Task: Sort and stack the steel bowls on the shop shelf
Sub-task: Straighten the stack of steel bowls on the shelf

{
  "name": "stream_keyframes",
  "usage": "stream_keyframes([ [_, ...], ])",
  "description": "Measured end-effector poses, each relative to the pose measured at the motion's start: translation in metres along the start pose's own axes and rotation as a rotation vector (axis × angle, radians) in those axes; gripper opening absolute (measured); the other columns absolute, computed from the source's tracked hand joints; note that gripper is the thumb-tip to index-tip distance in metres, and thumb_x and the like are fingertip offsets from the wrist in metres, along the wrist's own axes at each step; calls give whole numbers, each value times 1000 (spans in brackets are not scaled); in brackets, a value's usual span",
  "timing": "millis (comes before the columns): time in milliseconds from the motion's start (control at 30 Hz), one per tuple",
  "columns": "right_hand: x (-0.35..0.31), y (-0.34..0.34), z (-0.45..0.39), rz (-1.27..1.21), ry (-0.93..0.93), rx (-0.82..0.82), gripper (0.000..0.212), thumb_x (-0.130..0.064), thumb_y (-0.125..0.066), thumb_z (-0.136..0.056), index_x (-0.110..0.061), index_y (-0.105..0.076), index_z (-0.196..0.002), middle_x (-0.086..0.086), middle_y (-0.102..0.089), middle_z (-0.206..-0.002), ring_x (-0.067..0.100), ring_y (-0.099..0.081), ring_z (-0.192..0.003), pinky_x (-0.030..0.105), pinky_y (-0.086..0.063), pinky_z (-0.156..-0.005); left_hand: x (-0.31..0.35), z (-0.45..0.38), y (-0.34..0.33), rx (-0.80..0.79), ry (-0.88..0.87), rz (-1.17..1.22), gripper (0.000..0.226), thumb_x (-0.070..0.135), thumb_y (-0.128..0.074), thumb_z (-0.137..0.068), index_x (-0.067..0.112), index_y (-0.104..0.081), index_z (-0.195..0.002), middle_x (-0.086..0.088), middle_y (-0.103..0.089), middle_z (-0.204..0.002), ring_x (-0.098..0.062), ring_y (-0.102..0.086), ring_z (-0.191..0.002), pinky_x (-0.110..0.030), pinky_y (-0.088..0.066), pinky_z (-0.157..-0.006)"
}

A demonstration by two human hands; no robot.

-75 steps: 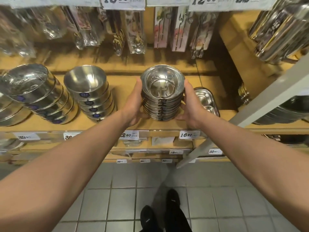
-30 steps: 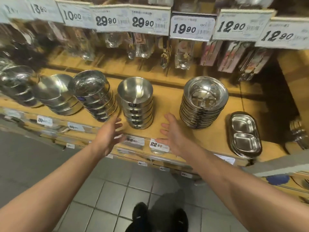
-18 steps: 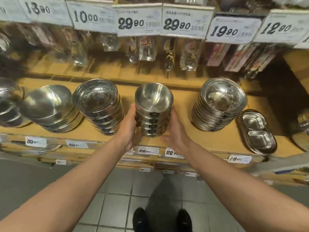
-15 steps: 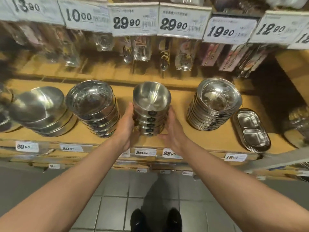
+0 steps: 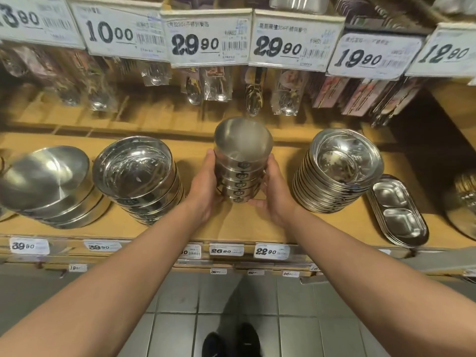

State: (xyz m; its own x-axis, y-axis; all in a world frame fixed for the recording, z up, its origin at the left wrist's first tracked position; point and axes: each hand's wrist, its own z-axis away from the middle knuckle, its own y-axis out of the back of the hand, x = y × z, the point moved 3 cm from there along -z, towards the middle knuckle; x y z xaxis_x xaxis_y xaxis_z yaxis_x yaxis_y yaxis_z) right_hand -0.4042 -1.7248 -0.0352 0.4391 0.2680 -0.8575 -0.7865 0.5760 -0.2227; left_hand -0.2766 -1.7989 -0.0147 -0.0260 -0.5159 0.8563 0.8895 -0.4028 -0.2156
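The stack of small, deep brushed-steel bowls (image 5: pixel 242 166) sits mid-shelf, gripped low on both sides by the left hand (image 5: pixel 206 188) and right hand (image 5: pixel 274 193). Rigid, smooth and probably slippery and fairly heavy together, it likely handles best cupped near the base.

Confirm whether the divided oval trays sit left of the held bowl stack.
No, the divided oval trays lie at the far right, beyond the shallow dish stack.

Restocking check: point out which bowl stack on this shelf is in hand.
The narrow stack of small deep bowls at the centre, gripped by left hand and right hand; the other stacks stand untouched.
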Motion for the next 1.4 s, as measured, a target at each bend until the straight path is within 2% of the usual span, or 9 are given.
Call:
stream_keyframes([
  [333,3,-1,-7,4,-42,-121,37,-75,-34,-93,-67,-67,-77,-38,-70,-82,-6,-58,-99,57,-42,-109,-1,2,4,43,15,-52,42,61,-28,-102,37,-62,-97,33,-70,-71,2,-61,-91,-28,-46,-72],
  [433,1,-1,-5,-7,-39,-121,34,-73,-34,-94,-65,-66,-85,-38,-69,-82,-12,-60,-89,55,-41,-110,0,7,2,44,-14,-43,40,57,-27,-105,35,-59,-97,34,-70,-69,9,-69,-74,-22,-50,-66],
  [533,0,1,6,-21,-69,-61,41,-67,-30,-98,-51,-56,-125,-24,-61,-131,2,-54,-116,57,-32,-115,-3,19,-2,34,-9,-31,52,52,-27,-106,35,-74,-89,32,-71,-70,13,-67,-66,-19,-55,-60],
  [600,5,5,19,-1,-81,-9,36,-60,-28,-101,-46,-53,-124,-13,-45,-142,17,-37,-140,55,-30,-112,-14,27,2,17,10,-46,57,52,-26,-107,45,-77,-82,28,-73,-75,4,-71,-80,-23,-58,-74],
  [667,18,10,36,14,-126,53,42,-56,-31,-103,-37,-49,-135,-6,-40,-148,21,-33,-143,50,-37,-104,-28,44,16,80,68,-57,39,53,-30,-105,46,-68,-110,20,-71,-105,-7,-62,-105,-37,-52,-94],
  [767,39,2,62,82,-217,40,47,-49,-39,-102,-21,-47,-139,6,-46,-146,23,-45,-133,44,-47,-94,-51,73,45,153,180,-93,41,48,-38,-105,26,-55,-135,-1,-59,-128,-19,-58,-111,-40,-55,-85],
  [1033,32,-79,67,179,-228,-205,62,-58,-43,-99,-27,-33,-153,7,-39,-156,23,-44,-136,50,-49,-102,-29,104,148,342,272,-89,29,27,-44,-102,11,-65,-91,-10,-64,-88,-18,-64,-66,-31,-55,-63],
  [1233,32,-123,52,75,-193,-184,73,-69,-41,-95,-40,-18,-157,-1,-14,-168,28,-23,-151,57,-44,-101,5,75,172,321,137,42,54,67,-41,-96,25,-59,-125,-7,-60,-121,-29,-62,-109,-38,-59,-68],
  [1400,35,-146,48,55,-93,-219,50,-65,-38,-98,-48,-37,-146,-18,-46,-143,20,-31,-147,63,-33,-113,13,51,166,214,99,17,41,59,-38,-98,41,-73,-85,0,-70,-111,-19,-63,-103,-35,-52,-71],
])
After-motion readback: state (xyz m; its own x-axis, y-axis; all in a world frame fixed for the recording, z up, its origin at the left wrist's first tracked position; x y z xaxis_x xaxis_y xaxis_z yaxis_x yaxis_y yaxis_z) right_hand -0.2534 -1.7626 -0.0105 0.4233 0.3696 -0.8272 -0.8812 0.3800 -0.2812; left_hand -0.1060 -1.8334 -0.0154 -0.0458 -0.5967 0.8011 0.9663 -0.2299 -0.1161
